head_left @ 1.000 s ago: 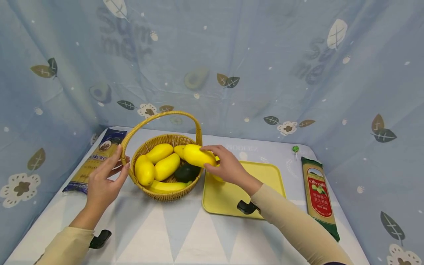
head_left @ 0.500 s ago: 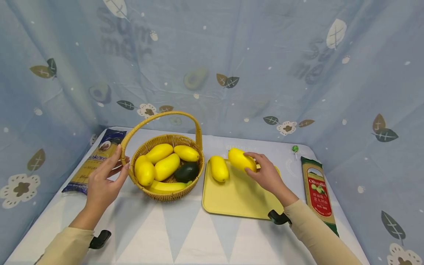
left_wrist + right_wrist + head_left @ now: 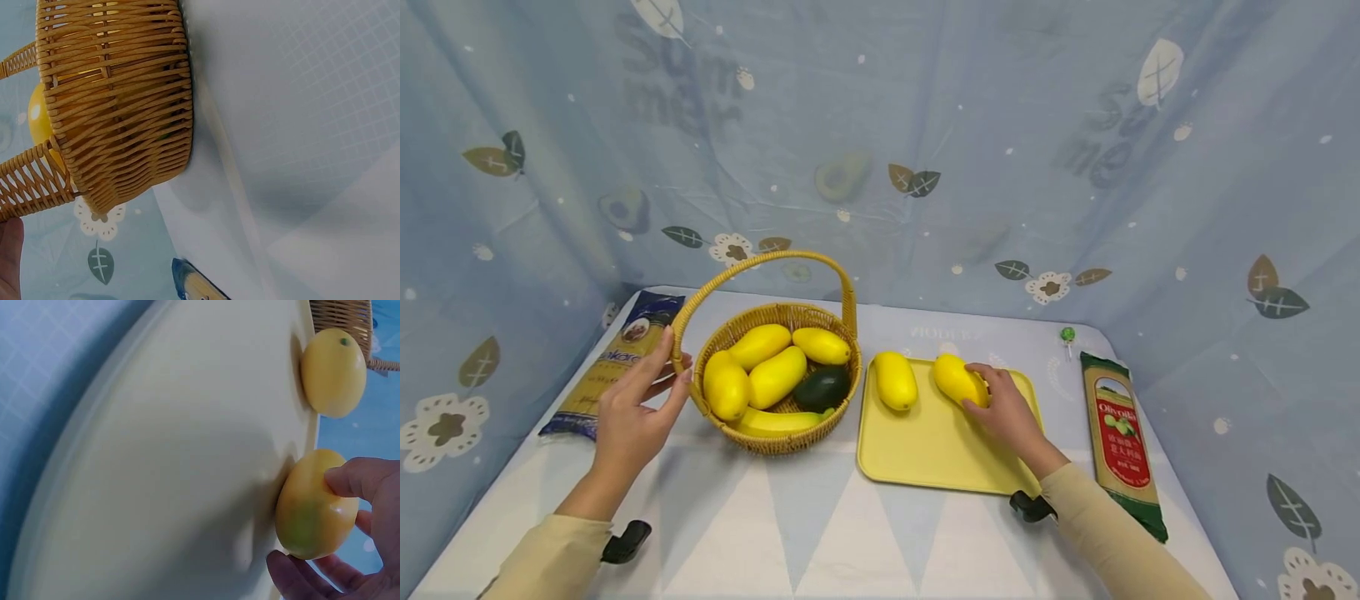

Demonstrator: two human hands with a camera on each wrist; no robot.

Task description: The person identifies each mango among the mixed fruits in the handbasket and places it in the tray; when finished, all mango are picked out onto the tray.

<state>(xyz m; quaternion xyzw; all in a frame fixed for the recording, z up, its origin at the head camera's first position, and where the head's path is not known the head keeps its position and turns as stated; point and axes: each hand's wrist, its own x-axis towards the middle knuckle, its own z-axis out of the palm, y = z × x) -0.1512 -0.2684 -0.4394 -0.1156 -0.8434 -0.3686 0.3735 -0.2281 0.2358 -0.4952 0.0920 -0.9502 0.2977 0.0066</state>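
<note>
My left hand point(image 3: 638, 408) grips the lower left end of the handle on a wicker basket point(image 3: 781, 446); only part of that hand shows in the left wrist view, at the handle point(image 3: 34, 178). Several yellow mangoes point(image 3: 778, 377), a dark green avocado point(image 3: 822, 388) and a banana point(image 3: 778, 423) lie inside the basket. On the yellow tray point(image 3: 917, 458), my right hand point(image 3: 1011, 412) holds a mango point(image 3: 957, 379) between thumb and fingers. Seen from the right wrist, this mango point(image 3: 312, 509) has a greenish patch and touches the tray. Another mango point(image 3: 896, 382) lies to its left.
A blue and gold pasta packet point(image 3: 625, 358) lies left of the basket, partly behind the left hand. At the right are a green and red pasta packet point(image 3: 1123, 442) and a small green lollipop point(image 3: 1068, 337). Patterned curtains point(image 3: 880, 125) enclose the table.
My right hand has carried a mango from the basket's right edge rightward and down onto the tray, beside the mango there. The left hand has stayed at the basket handle.
</note>
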